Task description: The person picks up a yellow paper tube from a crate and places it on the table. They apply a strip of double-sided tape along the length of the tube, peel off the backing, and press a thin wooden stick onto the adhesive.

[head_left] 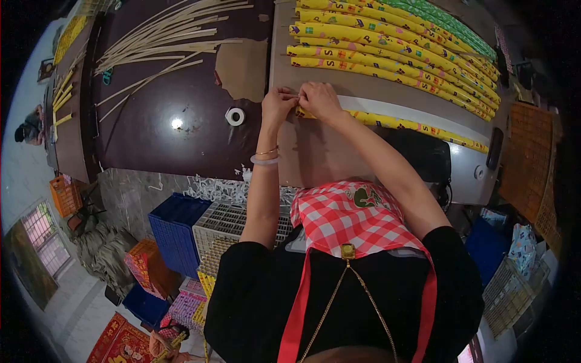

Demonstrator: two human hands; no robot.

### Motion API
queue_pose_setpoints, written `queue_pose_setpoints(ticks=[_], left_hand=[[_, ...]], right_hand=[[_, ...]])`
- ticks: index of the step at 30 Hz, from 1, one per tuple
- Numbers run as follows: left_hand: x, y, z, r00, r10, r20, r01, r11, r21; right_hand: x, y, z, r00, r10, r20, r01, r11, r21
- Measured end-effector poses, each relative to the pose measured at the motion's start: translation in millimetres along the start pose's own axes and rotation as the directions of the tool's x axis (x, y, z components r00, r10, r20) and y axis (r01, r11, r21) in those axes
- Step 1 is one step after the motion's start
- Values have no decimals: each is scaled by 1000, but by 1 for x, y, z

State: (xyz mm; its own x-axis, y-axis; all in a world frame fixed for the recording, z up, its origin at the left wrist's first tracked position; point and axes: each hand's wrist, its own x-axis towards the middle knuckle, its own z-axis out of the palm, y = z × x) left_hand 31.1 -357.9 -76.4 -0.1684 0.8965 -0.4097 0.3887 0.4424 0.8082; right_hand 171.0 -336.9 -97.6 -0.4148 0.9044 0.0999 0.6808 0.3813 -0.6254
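Two hands meet at the left end of a yellow patterned roll (pixel 399 123): the left hand (pixel 278 105) and right hand (pixel 321 101) have fingers bunched closely, but whether they grasp paper cannot be told. The roll lies across the brown tabletop (pixel 339 154), a white strip (pixel 393 110) along its far side. Farther away lie more yellow rolls (pixel 378 42); left, a white ring-shaped roll (pixel 230 117) and thin sticks (pixel 175 48).
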Motion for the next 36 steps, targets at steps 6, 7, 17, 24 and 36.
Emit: queue_pose_setpoints(ticks=[6,7,17,24,36], left_hand=[[6,-14,1,1000,-12,-1,12,996,-89],[7,-17,1,1000,2,-9,-3,995,-95],[10,-20,-1,999,55,3,-55,998,19],[11,-11,-1,1000,-5,1,5,999,42],[43,-44,0,991,72,-114,-24,928,371]], right_hand=[[-12,6,-17,994,60,-88,-63,997,-37],[-15,12,-22,991,128,-44,-128,992,4],[-104,115,-138,867,497,25,-497,861,112],[-226,235,-247,721,655,-227,-691,704,-165],[-302,270,-345,516,716,-470,-856,430,-285]])
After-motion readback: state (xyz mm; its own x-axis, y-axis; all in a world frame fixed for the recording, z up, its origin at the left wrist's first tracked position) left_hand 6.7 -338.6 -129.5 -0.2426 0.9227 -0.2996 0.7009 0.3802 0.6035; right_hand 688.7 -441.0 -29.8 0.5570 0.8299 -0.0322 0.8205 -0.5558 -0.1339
